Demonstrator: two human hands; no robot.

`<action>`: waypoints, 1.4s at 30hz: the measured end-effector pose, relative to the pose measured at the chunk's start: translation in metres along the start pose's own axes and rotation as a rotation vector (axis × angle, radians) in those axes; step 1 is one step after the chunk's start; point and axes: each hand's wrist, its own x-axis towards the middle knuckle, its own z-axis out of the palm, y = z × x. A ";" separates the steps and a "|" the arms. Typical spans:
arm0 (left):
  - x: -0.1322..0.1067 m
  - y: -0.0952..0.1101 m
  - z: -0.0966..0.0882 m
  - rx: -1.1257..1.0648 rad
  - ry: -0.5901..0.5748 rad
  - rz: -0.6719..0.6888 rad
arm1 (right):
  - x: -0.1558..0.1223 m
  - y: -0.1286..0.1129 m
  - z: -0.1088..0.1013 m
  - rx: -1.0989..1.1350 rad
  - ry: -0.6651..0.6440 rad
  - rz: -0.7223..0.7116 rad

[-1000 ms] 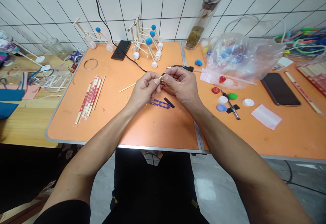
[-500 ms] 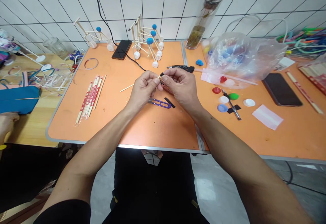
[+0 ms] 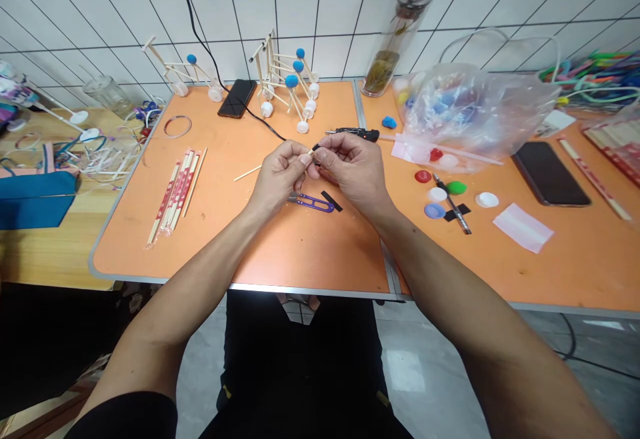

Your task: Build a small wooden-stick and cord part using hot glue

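My left hand [image 3: 281, 176] is closed around a thin wooden stick [image 3: 247, 173], whose tail pokes out to the left. At the stick's other end, my right hand [image 3: 353, 169] pinches a small black strip [image 3: 315, 148] against the wood. The fingertips of both hands meet there and hide most of the strip. Just below them on the orange table lie purple thread snips [image 3: 315, 204], partly behind my left hand, and a loose black strip [image 3: 331, 200]. A black-handled tool with a thin metal tip [image 3: 367, 134] rests behind my right hand.
Wrapped chopsticks [image 3: 177, 192] lie left. Stick frames with blue balls [image 3: 291, 81] stand at the back near a phone [image 3: 237, 98] and a black cable. To the right are a tall glass bottle [image 3: 383, 66], a plastic bag [image 3: 475, 106], bottle caps, a pen [image 3: 453, 204] and another phone [image 3: 550, 174].
My fingers have shifted slightly at the stick's end, covering more of the black strip. Another person's hand at the left edge has gone out of view. The view has moved slightly.
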 end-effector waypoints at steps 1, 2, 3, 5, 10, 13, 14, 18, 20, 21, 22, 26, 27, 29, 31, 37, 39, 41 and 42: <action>0.000 0.000 0.000 0.002 0.001 -0.004 | 0.000 0.000 0.000 -0.002 0.001 0.001; 0.000 -0.001 0.000 0.004 0.000 -0.007 | 0.000 0.000 0.000 -0.009 0.006 -0.001; 0.001 -0.001 0.000 0.005 0.000 -0.008 | 0.000 0.000 0.000 -0.020 0.013 -0.007; 0.001 -0.001 0.000 0.007 -0.002 -0.008 | 0.000 0.000 0.000 -0.041 0.031 -0.023; 0.001 -0.001 -0.001 -0.013 -0.019 0.003 | 0.000 -0.002 0.000 -0.059 0.050 -0.042; 0.001 -0.002 -0.002 0.013 -0.006 -0.008 | -0.001 -0.003 0.000 -0.056 0.035 -0.036; 0.001 -0.002 -0.002 0.027 0.002 -0.011 | -0.001 -0.003 0.000 -0.057 0.029 -0.031; 0.001 -0.004 -0.001 0.052 0.018 0.016 | 0.000 -0.002 -0.001 -0.058 0.015 -0.024; 0.001 -0.004 -0.001 0.052 0.024 0.042 | -0.001 -0.001 0.000 -0.048 0.007 -0.020; 0.001 -0.004 -0.001 0.054 0.030 0.052 | -0.001 0.000 0.001 -0.043 0.005 -0.018; 0.001 -0.004 -0.001 0.057 0.037 0.059 | -0.001 0.000 0.001 -0.039 0.005 -0.017; 0.001 -0.004 -0.002 0.038 0.036 0.066 | -0.003 0.000 0.004 -0.029 0.013 -0.020; 0.001 -0.004 -0.002 0.030 0.032 0.062 | -0.003 0.000 0.004 -0.031 0.018 -0.019; 0.001 -0.004 -0.002 0.022 0.033 0.046 | -0.003 0.000 0.005 -0.043 0.031 -0.019; 0.001 -0.004 -0.002 0.024 0.040 0.022 | -0.003 -0.001 0.005 -0.053 0.037 -0.021; 0.002 -0.004 -0.001 0.001 0.026 0.023 | -0.004 -0.003 0.005 -0.043 0.037 -0.035; 0.002 -0.004 -0.002 -0.020 0.005 0.041 | -0.004 -0.003 0.005 -0.045 0.026 -0.046; 0.003 -0.005 -0.002 -0.028 -0.008 0.044 | -0.003 -0.002 0.005 -0.055 0.022 -0.053; 0.003 -0.005 -0.003 -0.028 -0.011 0.043 | -0.003 -0.002 0.005 -0.058 0.022 -0.057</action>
